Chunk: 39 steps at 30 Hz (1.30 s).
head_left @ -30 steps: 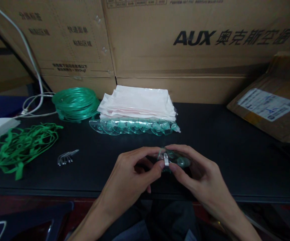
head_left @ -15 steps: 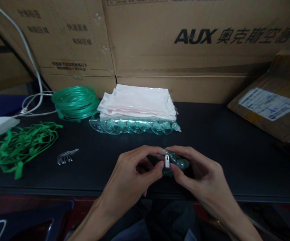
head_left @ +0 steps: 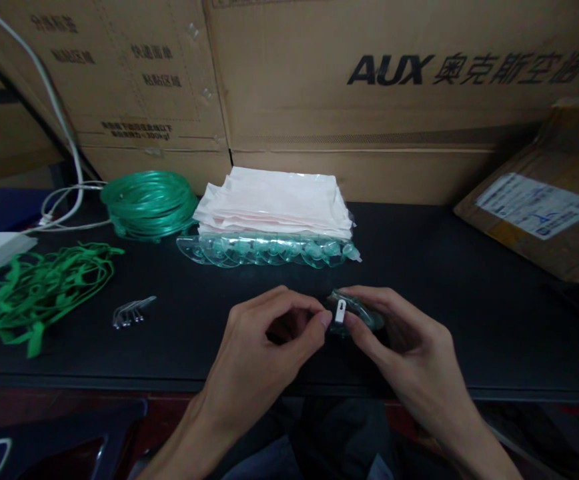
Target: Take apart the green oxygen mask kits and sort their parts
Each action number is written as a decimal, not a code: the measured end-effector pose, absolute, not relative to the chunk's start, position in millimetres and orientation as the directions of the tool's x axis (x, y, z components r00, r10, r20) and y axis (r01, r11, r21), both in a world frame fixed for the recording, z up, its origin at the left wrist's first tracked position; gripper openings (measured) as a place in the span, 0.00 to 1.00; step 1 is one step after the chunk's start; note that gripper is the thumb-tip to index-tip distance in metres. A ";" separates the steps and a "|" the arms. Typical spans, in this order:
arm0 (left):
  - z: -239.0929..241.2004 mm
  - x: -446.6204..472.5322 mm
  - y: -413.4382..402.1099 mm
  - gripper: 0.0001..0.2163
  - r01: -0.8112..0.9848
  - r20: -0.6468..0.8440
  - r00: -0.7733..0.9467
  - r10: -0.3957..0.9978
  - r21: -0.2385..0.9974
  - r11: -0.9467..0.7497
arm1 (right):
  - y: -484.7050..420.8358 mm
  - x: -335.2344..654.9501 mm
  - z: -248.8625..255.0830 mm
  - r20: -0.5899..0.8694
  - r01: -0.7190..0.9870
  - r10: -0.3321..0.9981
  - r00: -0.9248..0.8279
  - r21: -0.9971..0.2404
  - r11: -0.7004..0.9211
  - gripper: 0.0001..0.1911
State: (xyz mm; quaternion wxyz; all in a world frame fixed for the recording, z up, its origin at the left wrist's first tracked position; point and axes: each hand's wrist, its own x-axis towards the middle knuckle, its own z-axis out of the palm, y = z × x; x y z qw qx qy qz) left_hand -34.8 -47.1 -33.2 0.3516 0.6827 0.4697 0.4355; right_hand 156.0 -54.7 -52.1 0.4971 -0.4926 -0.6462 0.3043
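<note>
A wall of cardboard printed with AUX stands behind a black table. On the table's right side sits a brown box, tilted toward the viewer, with a white label on it. A stack of white packets lies near the back, in the middle. To its left is a coil of green tubing, and nearer the front on that side lies a tangled heap of green straps. Along the front edge of the packets runs a row of clear green plastic cups, overlapping one another.

Both hands are over the front part of the table. The right hand holds a clear green plastic piece, its thumb and forefinger pinching it from the right, with the thumb tip at the metal strip. The left hand is just beside the piece's left edge, thumb and forefinger tips pressed together; whether they grip anything thin cannot be told.

A few small metal clips lie in a bunch between the straps and the left hand. Smallest is the pale metal strip, upright and slightly tilted against the piece's near face, with a dark slot in its upper part.
</note>
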 end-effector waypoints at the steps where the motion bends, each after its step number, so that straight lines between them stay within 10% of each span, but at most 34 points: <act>1: -33.0 -34.7 -47.0 0.05 0.349 0.265 0.205 0.942 0.879 -0.323 | -55.0 156.1 -52.3 0.342 0.330 0.939 -0.022 -0.884 0.330 0.10; 39: -36.3 -32.2 -49.6 0.05 0.182 0.232 0.256 0.939 0.942 -0.282 | -56.4 158.5 -51.3 0.376 0.329 0.924 -0.074 -0.865 0.379 0.12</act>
